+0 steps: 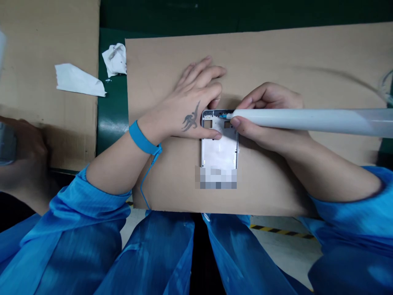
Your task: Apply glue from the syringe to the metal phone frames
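A silver phone frame (pixel 219 153) lies flat on a brown cardboard sheet (pixel 276 61) in front of me. My left hand (pixel 192 106) rests on its upper left corner, fingers spread flat, the thumb pressing the frame's inner plate. A blue wrist strap (pixel 141 137) with a cord circles that wrist. My right hand (pixel 264 119) is closed around a long white syringe-like dispenser (pixel 307 119). Its blue tip (pixel 223 116) touches the frame's top edge. The frame's lower end is blurred out.
A second cardboard sheet (pixel 46 41) lies to the left with a white wipe (pixel 78 80) on it. A crumpled wipe (pixel 115 59) sits on the green table surface (pixel 112 110) between the sheets. Another person's hand (pixel 21 159) shows at the left edge.
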`<state>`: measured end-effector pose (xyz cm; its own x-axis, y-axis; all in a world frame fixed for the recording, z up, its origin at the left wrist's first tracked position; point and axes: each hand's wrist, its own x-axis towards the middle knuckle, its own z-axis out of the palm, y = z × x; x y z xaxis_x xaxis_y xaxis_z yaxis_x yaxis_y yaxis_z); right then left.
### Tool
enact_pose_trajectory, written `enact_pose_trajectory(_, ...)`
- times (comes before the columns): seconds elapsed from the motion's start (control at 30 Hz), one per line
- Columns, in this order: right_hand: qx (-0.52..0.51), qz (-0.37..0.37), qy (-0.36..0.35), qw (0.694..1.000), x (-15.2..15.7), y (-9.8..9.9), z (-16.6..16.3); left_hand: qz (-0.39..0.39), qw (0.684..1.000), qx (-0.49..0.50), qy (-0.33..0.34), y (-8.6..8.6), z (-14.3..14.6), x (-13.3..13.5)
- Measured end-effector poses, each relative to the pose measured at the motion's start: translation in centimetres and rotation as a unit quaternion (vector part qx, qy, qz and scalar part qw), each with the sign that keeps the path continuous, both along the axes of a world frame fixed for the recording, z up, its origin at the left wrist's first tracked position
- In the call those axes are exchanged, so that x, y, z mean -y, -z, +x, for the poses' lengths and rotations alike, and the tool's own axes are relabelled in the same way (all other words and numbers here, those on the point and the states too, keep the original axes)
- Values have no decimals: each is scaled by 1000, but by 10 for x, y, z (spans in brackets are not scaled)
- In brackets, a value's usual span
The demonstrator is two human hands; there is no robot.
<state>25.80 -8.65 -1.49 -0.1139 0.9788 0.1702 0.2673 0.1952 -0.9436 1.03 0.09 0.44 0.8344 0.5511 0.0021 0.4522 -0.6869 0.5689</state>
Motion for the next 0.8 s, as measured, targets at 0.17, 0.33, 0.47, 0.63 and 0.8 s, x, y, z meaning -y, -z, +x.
enact_pose_trajectory(0.17, -1, -4, 2, 1000, 1, -4, -1, -15, 999, 29, -6, 3, -2, -1)
enact_pose_trajectory(0.33, -7, -1, 11, 1000, 0, -5, -3, -10, 1000, 2, -9, 4, -1, -3)
enact_pose_trajectory(0.47, 1, -7, 13, 1000, 0, -5, -1, -4, 1000, -17, -12, 3, 1, -2)
enact_pose_trajectory(0.63, 21, -30, 15, 999, 0, -6, 1, -8, 1000, -6, -13, 6, 0, -1)
enact_pose_trajectory(0.8, 20, -22, 22, 999, 0, -7, 1, 0, 1000, -7, -9, 8, -2, -2)
